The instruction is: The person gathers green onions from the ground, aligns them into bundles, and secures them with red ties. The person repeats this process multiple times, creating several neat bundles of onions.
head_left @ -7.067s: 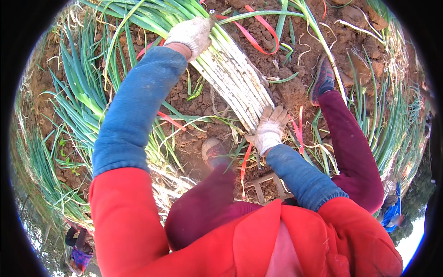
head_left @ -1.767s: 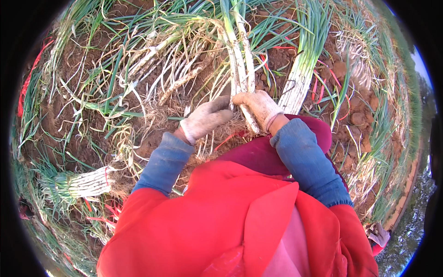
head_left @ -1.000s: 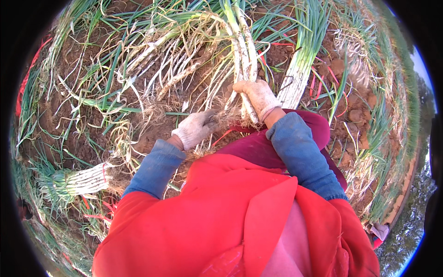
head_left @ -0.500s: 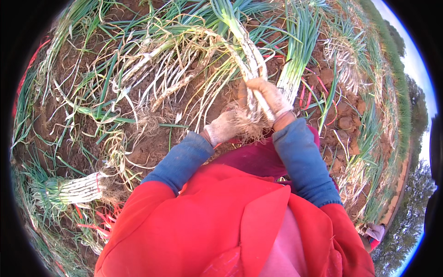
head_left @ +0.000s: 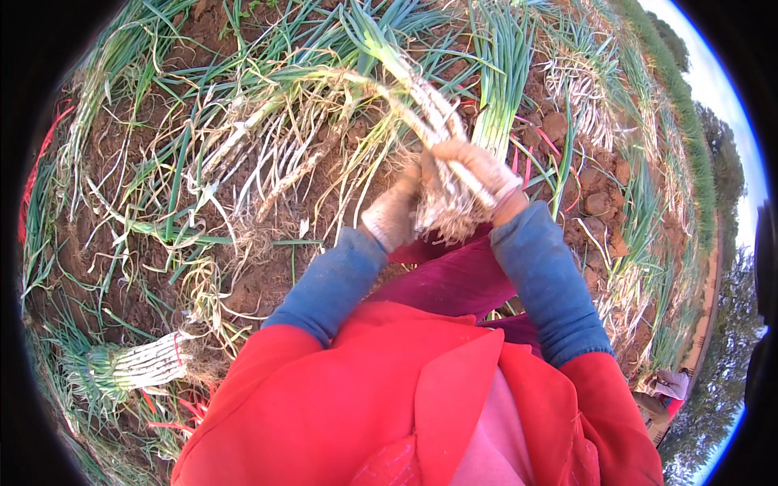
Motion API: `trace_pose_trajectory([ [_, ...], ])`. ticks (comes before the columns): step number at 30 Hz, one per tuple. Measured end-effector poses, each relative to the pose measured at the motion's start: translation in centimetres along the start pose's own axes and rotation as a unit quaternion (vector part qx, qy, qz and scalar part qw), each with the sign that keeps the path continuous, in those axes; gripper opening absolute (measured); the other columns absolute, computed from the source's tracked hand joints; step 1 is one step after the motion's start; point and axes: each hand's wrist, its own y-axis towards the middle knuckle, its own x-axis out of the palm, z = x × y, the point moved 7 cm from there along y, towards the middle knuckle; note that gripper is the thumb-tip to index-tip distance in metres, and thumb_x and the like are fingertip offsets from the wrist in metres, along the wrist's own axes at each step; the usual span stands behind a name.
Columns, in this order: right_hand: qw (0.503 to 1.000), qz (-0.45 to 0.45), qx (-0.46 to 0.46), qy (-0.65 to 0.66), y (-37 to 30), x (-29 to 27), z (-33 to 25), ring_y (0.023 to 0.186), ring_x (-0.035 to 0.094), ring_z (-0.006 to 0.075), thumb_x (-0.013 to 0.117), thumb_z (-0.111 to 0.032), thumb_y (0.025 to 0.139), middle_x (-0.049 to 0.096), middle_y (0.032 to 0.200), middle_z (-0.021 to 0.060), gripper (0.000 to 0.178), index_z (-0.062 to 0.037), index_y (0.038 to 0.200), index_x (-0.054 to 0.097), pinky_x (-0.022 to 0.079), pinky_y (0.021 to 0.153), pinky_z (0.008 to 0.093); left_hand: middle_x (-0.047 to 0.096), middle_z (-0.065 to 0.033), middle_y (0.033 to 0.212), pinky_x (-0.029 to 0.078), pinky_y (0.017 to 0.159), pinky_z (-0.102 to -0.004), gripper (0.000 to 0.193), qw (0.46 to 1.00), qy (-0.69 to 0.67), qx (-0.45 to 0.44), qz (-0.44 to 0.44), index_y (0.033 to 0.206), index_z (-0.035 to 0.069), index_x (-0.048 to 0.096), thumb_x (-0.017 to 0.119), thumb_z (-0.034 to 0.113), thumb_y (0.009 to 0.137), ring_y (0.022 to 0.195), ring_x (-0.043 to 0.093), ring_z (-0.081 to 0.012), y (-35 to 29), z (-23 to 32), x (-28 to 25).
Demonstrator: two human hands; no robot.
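Observation:
My gloved right hand [head_left: 478, 168] is closed around the white lower stalks of a few green onions [head_left: 423, 95], their leaves pointing up and away. Their shaggy roots [head_left: 450, 217] hang below the grip, toward my body. Against the left side of these stalks, my gloved left hand [head_left: 392, 214] is closed, its fingertips partly hidden among the stems and withered leaves. A yellowed, drooping stem [head_left: 369, 83] bends left from the held onions. Just beyond my right hand, a bundle of green onions [head_left: 496, 101] lies on the soil.
Loose onions with dry leaves [head_left: 267, 146] cover the soil ahead left. A tied bundle [head_left: 150, 362] lies at lower left beside red ties [head_left: 190, 411]. More onions [head_left: 579, 93] lie in a row on the right, past soil clods [head_left: 598, 202]. Another person [head_left: 666, 389] is at far lower right.
My left hand has moved up along the stalks from beside the roots. My right hand keeps its grip, and the view has shifted slightly.

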Motion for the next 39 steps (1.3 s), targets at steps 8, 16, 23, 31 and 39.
trace_pose_trajectory([
  [8, 0.992, -0.121, -0.045, -0.007, -1.2, 2.0, -13.4, 0.081, 0.072, 0.0161, 0.072, -0.022, 0.098, 0.073, 0.093, 0.0071, 0.028, -0.0022, 0.117, 0.067, 0.061, 0.067, 0.0315, 0.072, -0.0060, 0.083, 0.052, 0.048, -0.0256, 0.028, 0.927, 0.211, -0.074, 0.302, 0.122, 0.007, 0.068, 0.065, 0.028, 0.104, 0.053, 0.061, -0.0129, -2.0, -0.3, -10.4],
  [16, 0.861, 0.050, -0.080, -0.500, -13.5, 0.9, -19.9, 0.090, 0.071, 0.0198, 0.083, -0.014, 0.084, 0.074, 0.101, 0.0122, 0.041, -0.0018, 0.120, 0.068, 0.061, 0.076, 0.0341, 0.075, -0.0097, 0.091, 0.058, 0.063, -0.0368, 0.019, 0.951, 0.176, -0.064, 0.246, 0.109, 0.001, 0.072, 0.071, 0.016, 0.098, 0.071, 0.071, -0.0221, 4.7, 0.1, -13.0],
  [23, 0.735, 0.044, 0.070, -0.673, -14.1, 4.8, -17.3, 0.061, 0.068, 0.0208, 0.080, -0.034, 0.080, 0.074, 0.077, 0.0108, 0.039, 0.0031, 0.089, 0.075, 0.054, 0.057, 0.0350, 0.064, -0.0216, 0.140, 0.049, 0.111, -0.0447, 0.048, 0.426, 0.899, -0.032, -0.098, 0.142, 0.014, 0.062, 0.055, 0.042, 0.103, 0.127, 0.063, -0.0379, 15.6, -1.8, -3.9],
  [31, 0.479, 0.197, 0.324, -0.791, -34.2, 5.8, -25.2, 0.083, 0.075, 0.0368, 0.087, -0.027, 0.060, 0.074, 0.086, 0.0164, 0.054, -0.0096, 0.108, 0.072, 0.058, 0.075, 0.0460, 0.065, -0.0198, 0.141, 0.052, 0.107, -0.0431, 0.055, 0.276, 0.948, -0.118, 0.106, 0.152, 0.011, 0.052, 0.061, 0.032, 0.102, 0.126, 0.065, -0.0342, 22.0, 10.5, -9.8],
  [39, 0.287, 0.205, 0.063, -0.934, -30.3, 8.6, -30.5, 0.070, 0.067, 0.0232, 0.077, -0.012, 0.078, 0.067, 0.074, 0.0067, 0.024, -0.0111, 0.101, 0.070, 0.054, 0.067, 0.0386, 0.066, -0.0189, 0.138, 0.052, 0.106, -0.0412, 0.057, 0.376, 0.905, -0.077, 0.186, 0.152, 0.011, 0.052, 0.066, 0.031, 0.101, 0.124, 0.066, -0.0319, 23.2, 15.8, -16.3],
])
